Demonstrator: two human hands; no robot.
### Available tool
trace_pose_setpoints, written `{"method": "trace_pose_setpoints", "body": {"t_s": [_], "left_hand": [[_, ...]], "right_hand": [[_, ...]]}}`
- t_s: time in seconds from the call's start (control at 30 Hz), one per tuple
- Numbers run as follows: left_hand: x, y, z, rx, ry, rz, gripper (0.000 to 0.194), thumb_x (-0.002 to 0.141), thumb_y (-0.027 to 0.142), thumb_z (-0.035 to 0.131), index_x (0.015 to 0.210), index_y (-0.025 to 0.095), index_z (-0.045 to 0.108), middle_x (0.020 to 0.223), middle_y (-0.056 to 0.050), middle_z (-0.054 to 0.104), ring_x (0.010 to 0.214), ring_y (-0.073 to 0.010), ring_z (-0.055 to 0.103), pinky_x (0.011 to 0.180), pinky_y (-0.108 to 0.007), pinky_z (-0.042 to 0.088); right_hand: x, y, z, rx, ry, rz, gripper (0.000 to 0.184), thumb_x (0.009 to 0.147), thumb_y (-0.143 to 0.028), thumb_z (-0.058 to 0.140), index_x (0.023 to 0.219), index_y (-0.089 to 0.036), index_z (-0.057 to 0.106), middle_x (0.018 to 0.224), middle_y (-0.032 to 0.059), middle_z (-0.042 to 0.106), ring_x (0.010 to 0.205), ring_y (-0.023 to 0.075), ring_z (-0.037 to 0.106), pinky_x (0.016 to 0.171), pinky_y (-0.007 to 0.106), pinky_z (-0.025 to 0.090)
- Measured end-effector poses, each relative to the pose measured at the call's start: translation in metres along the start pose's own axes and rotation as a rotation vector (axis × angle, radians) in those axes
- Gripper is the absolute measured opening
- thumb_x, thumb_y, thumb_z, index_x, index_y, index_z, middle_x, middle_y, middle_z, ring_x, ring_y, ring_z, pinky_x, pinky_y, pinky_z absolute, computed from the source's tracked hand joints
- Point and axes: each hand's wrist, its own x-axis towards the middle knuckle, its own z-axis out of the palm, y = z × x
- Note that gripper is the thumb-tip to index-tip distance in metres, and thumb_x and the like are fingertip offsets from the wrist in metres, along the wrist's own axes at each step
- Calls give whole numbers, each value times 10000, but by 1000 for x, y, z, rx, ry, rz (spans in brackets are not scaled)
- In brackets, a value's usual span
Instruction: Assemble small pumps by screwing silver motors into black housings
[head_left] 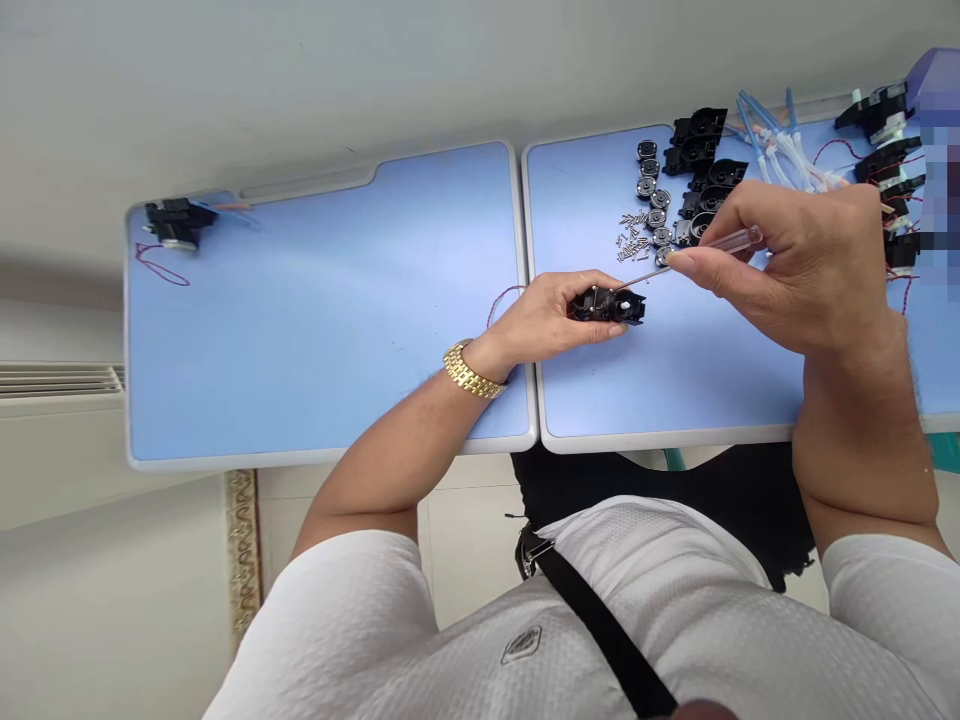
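Observation:
My left hand (pixel 551 318) is closed around a black plastic motor assembly (pixel 609 304), thumb and fingers on its two sides, above the right-hand table. A thin red wire (pixel 504 293) trails out behind that hand. In my right hand (pixel 810 255) a screwdriver with a clear handle (pixel 735 240) is pinched between thumb and fingers. Its thin shaft slants down to the left, and the tip meets the upper side of the black assembly. Just beyond the shaft lies a loose pile of small screws (pixel 632 240).
Round metal-topped motors (pixel 649 188) stand in a line behind the screws. Black housings (pixel 701 140) sit beside them, then white and blue cable ties (pixel 787 140). More wired assemblies (pixel 889 170) are at the far right, one (pixel 178 222) at the far left. A gap (pixel 525 230) separates two blue tables.

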Motion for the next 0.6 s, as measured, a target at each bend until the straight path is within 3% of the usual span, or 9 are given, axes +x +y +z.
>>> {"method": "trace_pose_setpoints", "body": {"t_s": [0.13, 0.3, 0.4, 0.5, 0.6], "left_hand": [[0, -2, 0, -2, 14, 16, 569, 877, 616, 1012, 1241, 190, 911, 1050, -73, 867, 907, -180, 752, 840, -284, 636], [0, -3, 0, -2, 20, 23, 600, 875, 646, 1019, 1239, 183, 907, 1075, -83, 877, 916, -183, 763, 845, -291, 643], [0, -3, 0, -30, 32, 30, 613, 871, 668, 1031, 1222, 183, 898, 1077, -82, 876, 909, -177, 769, 836, -288, 651], [0, -3, 0, -82, 23, 3, 645, 872, 703, 1035, 1234, 191, 882, 973, -60, 847, 789, -149, 736, 712, -268, 626], [0, -2, -1, -118, 24, -38, 693, 874, 756, 1021, 1254, 199, 860, 861, -35, 800, 697, -138, 705, 583, -247, 566]], "right_hand": [[-1, -1, 1, -49, 34, 36, 598, 1070, -788, 779, 735, -308, 655, 565, -41, 605, 534, 198, 591, 579, 396, 446], [1, -12, -2, -7, 43, 40, 549, 1129, -674, 738, 717, -320, 657, 567, -34, 638, 538, 224, 631, 571, 424, 439], [3, -13, -1, 90, 157, 32, 548, 1098, -648, 779, 689, -305, 656, 544, -31, 645, 469, 192, 558, 531, 428, 401], [5, -11, 3, 147, 288, 31, 492, 1091, -593, 789, 703, -327, 644, 574, -38, 696, 452, 180, 543, 513, 432, 402], [4, -8, 6, 155, 332, 15, 461, 1099, -570, 782, 729, -337, 637, 601, -51, 713, 470, 185, 567, 517, 427, 414]]}}
